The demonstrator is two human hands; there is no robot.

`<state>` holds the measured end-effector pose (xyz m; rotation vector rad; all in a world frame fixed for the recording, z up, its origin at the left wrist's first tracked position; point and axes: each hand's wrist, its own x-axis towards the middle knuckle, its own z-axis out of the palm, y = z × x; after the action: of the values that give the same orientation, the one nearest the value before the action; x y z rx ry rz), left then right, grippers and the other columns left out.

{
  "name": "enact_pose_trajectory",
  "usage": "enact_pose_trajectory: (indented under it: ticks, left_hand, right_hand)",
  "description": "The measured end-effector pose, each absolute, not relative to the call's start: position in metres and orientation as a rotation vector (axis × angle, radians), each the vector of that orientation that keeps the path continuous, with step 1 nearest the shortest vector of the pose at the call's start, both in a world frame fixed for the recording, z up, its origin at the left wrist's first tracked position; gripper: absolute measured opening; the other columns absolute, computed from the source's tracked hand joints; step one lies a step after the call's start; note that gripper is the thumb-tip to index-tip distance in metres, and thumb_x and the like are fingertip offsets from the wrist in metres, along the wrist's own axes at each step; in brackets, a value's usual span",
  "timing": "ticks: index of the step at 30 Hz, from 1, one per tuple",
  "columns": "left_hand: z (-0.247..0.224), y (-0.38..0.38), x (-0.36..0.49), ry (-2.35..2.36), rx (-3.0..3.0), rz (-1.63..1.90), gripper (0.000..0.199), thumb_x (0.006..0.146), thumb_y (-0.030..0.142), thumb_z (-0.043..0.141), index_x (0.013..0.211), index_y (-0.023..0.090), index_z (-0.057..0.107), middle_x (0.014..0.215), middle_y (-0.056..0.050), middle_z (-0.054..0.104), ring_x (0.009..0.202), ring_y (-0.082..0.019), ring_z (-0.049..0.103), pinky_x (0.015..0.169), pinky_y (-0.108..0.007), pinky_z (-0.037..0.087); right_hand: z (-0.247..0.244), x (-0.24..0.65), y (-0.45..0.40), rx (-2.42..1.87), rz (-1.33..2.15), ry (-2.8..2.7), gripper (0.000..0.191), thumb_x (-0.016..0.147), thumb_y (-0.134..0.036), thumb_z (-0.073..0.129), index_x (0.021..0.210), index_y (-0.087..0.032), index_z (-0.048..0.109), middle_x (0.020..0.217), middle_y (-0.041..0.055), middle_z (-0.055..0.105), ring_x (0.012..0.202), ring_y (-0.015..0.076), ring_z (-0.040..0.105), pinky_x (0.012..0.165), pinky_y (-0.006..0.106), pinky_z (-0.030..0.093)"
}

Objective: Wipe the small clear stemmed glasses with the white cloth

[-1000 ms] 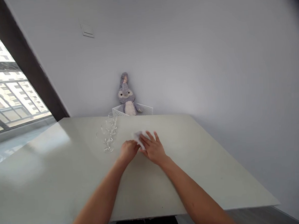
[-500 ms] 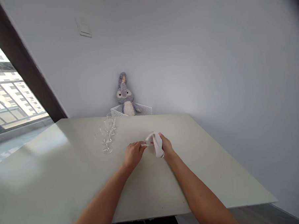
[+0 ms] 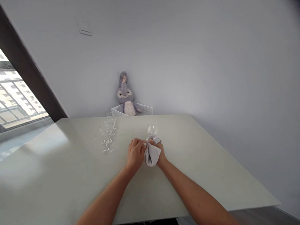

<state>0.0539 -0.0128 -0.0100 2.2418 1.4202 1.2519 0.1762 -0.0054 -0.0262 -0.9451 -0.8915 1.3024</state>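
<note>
A clear stemmed glass [image 3: 152,129] points its bowl away from me over the middle of the table. My left hand [image 3: 136,155] is closed at its near end, fingertips pinching at the foot or stem, which is mostly hidden. A pale grey-white cloth [image 3: 152,155] is wrapped about the glass below the bowl and hangs toward me. My right hand [image 3: 161,155] is closed on this cloth, its thumb pressed in from the right. Left of my hands, several clear stemmed glasses [image 3: 107,150] stand upright in a row running away from me.
The pale table [image 3: 204,176] reaches to the wall. Beyond its far edge, a grey plush toy [image 3: 129,108] sits in a white perforated basket [image 3: 146,110]. A dark-framed window [image 3: 28,61] is at the left.
My right hand has moved left and nearer with the cloth, from the glass's bowl to its stem. The bowl is now uncovered and turned away from me.
</note>
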Motion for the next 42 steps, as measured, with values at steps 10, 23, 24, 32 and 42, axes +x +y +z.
enact_pose_trajectory:
  ticks: [10, 23, 24, 32, 42]
  left_hand:
    - [-0.002, 0.003, 0.039, 0.796, 1.153, 1.177, 0.051, 0.067, 0.043, 0.061, 0.105, 0.014, 0.045, 0.098, -0.013, 0.063, 0.086, -0.023, 0.060, 0.073, -0.034, 0.046]
    - [-0.009, -0.002, 0.049, 0.960, 1.022, 1.559, 0.054, 0.060, 0.030, 0.070, 0.101, 0.020, 0.036, 0.102, -0.008, 0.058, 0.079, -0.017, 0.063, 0.080, -0.040, 0.045]
    - [-0.009, -0.002, 0.049, 0.959, 1.029, 1.572, 0.054, 0.060, 0.030, 0.070, 0.101, 0.020, 0.036, 0.102, -0.008, 0.058, 0.080, -0.017, 0.063, 0.080, -0.040, 0.046]
    - [-0.009, 0.014, 0.028, 1.145, 1.068, 1.812, 0.051, 0.063, 0.026, 0.068, 0.100, 0.023, 0.033, 0.102, -0.007, 0.055, 0.082, -0.016, 0.063, 0.079, -0.035, 0.047]
    - [-0.010, 0.009, 0.030, 0.972, 1.480, 2.113, 0.058, 0.068, 0.021, 0.065, 0.111, 0.026, 0.027, 0.116, -0.011, 0.046, 0.103, -0.021, 0.055, 0.084, -0.040, 0.046]
  right_hand:
    - [-0.006, 0.177, -0.027, -0.675, 1.983, -1.142, 0.032, 0.069, -0.044, 0.060, 0.084, -0.015, 0.056, 0.068, 0.0025, 0.059, 0.061, 0.0150, 0.055, 0.059, 0.030, 0.044]
    - [-0.003, 0.175, -0.016, -1.596, 0.450, -2.061, 0.033, 0.082, -0.029, 0.042, 0.109, -0.013, 0.055, 0.105, 0.0133, 0.060, 0.093, 0.0226, 0.055, 0.078, 0.031, 0.039]
    - [-0.004, 0.175, -0.017, -1.602, 0.387, -2.084, 0.034, 0.083, -0.028, 0.041, 0.110, -0.014, 0.054, 0.106, 0.0133, 0.060, 0.094, 0.0223, 0.055, 0.078, 0.031, 0.039]
    - [-0.013, 0.168, -0.027, -1.302, 0.061, -2.503, 0.036, 0.078, -0.025, 0.051, 0.113, -0.017, 0.053, 0.120, 0.0124, 0.051, 0.116, 0.0273, 0.035, 0.095, 0.046, 0.024]
    - [0.008, 0.177, -0.015, -1.252, 0.211, -2.119, 0.027, 0.086, -0.032, 0.040, 0.101, -0.021, 0.059, 0.095, 0.0055, 0.061, 0.090, 0.0177, 0.051, 0.081, 0.031, 0.035]
